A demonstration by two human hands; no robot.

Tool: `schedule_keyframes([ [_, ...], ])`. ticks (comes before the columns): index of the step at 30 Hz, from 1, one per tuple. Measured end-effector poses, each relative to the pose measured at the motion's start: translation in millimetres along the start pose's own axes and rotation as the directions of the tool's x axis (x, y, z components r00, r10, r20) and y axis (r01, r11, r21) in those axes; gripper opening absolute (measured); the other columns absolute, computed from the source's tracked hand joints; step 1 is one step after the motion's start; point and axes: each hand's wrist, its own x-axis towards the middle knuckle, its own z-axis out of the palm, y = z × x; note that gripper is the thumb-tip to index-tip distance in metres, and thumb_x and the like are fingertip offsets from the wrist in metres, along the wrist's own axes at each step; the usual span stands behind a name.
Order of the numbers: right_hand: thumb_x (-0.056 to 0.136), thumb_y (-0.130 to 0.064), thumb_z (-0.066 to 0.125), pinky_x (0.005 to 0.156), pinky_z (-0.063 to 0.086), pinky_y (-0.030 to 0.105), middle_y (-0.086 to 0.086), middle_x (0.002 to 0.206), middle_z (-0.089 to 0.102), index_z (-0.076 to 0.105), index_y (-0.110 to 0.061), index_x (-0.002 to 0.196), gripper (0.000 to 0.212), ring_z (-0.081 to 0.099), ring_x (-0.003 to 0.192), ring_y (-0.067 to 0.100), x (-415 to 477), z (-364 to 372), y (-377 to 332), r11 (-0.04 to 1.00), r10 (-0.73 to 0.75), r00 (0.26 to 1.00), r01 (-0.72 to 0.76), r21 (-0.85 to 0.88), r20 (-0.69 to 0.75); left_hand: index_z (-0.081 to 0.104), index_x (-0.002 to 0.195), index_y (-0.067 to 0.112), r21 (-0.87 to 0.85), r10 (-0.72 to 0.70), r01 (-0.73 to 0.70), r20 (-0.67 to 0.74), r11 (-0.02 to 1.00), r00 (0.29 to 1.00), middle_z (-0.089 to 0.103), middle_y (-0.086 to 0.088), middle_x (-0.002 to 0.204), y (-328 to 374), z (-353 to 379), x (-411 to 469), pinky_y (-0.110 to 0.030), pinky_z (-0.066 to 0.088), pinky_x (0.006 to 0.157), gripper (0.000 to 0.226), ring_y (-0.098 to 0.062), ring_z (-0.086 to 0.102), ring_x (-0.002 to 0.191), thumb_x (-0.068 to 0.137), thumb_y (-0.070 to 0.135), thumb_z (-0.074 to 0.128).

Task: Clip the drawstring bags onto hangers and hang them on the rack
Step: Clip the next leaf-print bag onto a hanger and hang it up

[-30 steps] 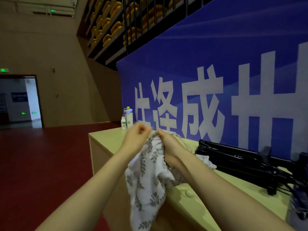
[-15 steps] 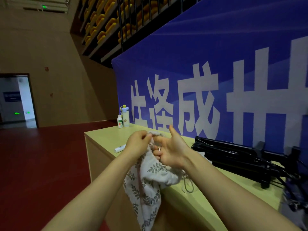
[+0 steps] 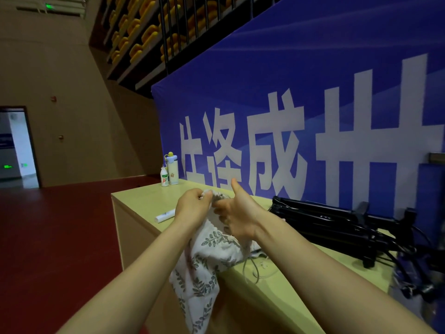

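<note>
At the near edge of the table (image 3: 142,203) the drawstring bag (image 3: 207,266) hangs half over the side; the left hand (image 3: 192,208) pinches its gathered top; the right hand (image 3: 237,219), thumb raised, curls its fingers into the same hem; the black hangers (image 3: 337,225) lie well apart to the right, so fetching one frees a hand, and the bag could slide to the floor (image 3: 60,237); its loose cord (image 3: 252,271) might snag.

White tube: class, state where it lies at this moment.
In the head view, the white tube lies on the table, just left of the left hand, nearer than the two bottles.
</note>
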Motion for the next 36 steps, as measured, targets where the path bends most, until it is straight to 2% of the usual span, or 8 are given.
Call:
schedule_keyframes([
  [3,0.098,-0.055,0.017,0.105,0.038,0.036,0.016,0.13,0.059,0.06,-0.002,0.123,0.073,0.053,0.124,0.025,9.0,-6.1,6.8,0.965,-0.223,0.956,0.187,-0.186,-0.191,0.069,0.091,0.005,-0.136,-0.036,0.039,0.025,0.99,0.999,0.071,-0.015,0.089,1.8,13.6,4.5,-0.045,0.053,0.086,0.033,-0.031,0.066,0.086,0.094,0.031,0.048],
  [7,0.101,-0.034,0.033,0.076,0.052,0.036,0.012,0.082,0.071,0.068,-0.009,0.076,0.05,0.066,0.077,0.022,6.8,-47.4,14.5,0.857,-0.511,0.691,0.363,-0.365,-0.511,0.058,0.07,0.01,-0.241,-0.046,0.044,-0.003,0.97,0.999,0.055,-0.006,0.066,6.6,44.2,10.0,-0.032,0.04,0.068,0.035,-0.021,0.048,0.064,0.096,0.03,0.047],
  [10,0.098,-0.031,0.041,0.078,0.052,0.041,0.004,0.083,0.066,0.062,-0.017,0.078,0.033,0.063,0.079,0.022,5.3,-101.9,29.4,0.743,-0.614,0.548,0.157,-0.65,-0.569,0.034,0.057,0.016,-0.283,-0.056,0.054,0.0,0.958,0.998,0.03,-0.001,0.055,12.9,68.9,13.2,-0.029,0.026,0.056,0.044,-0.018,0.027,0.052,0.097,0.032,0.045],
  [13,0.095,-0.03,0.049,0.088,0.048,0.041,0.003,0.112,0.061,0.058,-0.017,0.111,0.023,0.059,0.102,0.026,1.0,-152.3,45.5,0.496,-0.623,0.559,-0.259,-0.829,-0.547,0.025,0.059,0.017,-0.3,-0.056,0.06,0.022,0.952,0.998,0.022,-0.001,0.056,19.1,88.9,12.9,-0.029,0.016,0.051,0.045,-0.017,0.02,0.051,0.098,0.032,0.043],
  [17,0.091,-0.029,0.055,0.1,0.037,0.041,0.004,0.127,0.055,0.048,-0.019,0.127,0.038,0.051,0.12,0.026,-6.5,-212.1,58.9,0.169,-0.535,0.623,-0.583,-0.795,-0.571,0.027,0.058,0.016,-0.34,-0.092,0.103,0.049,0.935,0.995,0.022,0.0,0.057,15.3,119.7,18.5,-0.029,0.017,0.052,0.046,-0.016,0.02,0.053,0.098,0.031,0.043],
  [20,0.089,-0.028,0.059,0.103,0.034,0.04,0.005,0.131,0.05,0.046,-0.018,0.128,0.042,0.044,0.124,0.027,-4.6,-233.8,68.5,0.065,-0.453,0.677,-0.624,-0.779,-0.58,0.023,0.058,0.017,-0.364,-0.123,0.134,0.053,0.922,0.991,0.019,0.0,0.057,10.6,130.4,21.3,-0.029,0.016,0.053,0.047,-0.016,0.017,0.053,0.098,0.031,0.043],
  [28,0.087,-0.018,0.06,0.099,0.037,0.036,0.007,0.126,0.056,0.052,-0.014,0.123,0.037,0.046,0.119,0.026,-2.7,-250.6,72.4,-0.178,-0.5,0.67,-0.699,-0.692,-0.548,0.021,0.06,0.018,-0.371,-0.142,0.138,0.016,0.918,0.99,0.017,-0.001,0.059,2.2,134.4,22.0,-0.029,0.015,0.053,0.046,-0.016,0.017,0.053,0.098,0.032,0.043],
  [36,0.091,-0.023,0.057,0.095,0.038,0.035,0.006,0.122,0.057,0.05,-0.016,0.126,0.036,0.048,0.112,0.026,-12.3,-245.8,51.5,-0.203,-0.66,0.662,-0.613,-0.763,-0.357,0.026,0.06,0.018,-0.386,-0.174,0.156,-0.011,0.909,0.985,0.021,-0.003,0.06,-9.7,127.1,36.1,-0.029,0.016,0.054,0.044,-0.017,0.022,0.055,0.097,0.032,0.044],
])
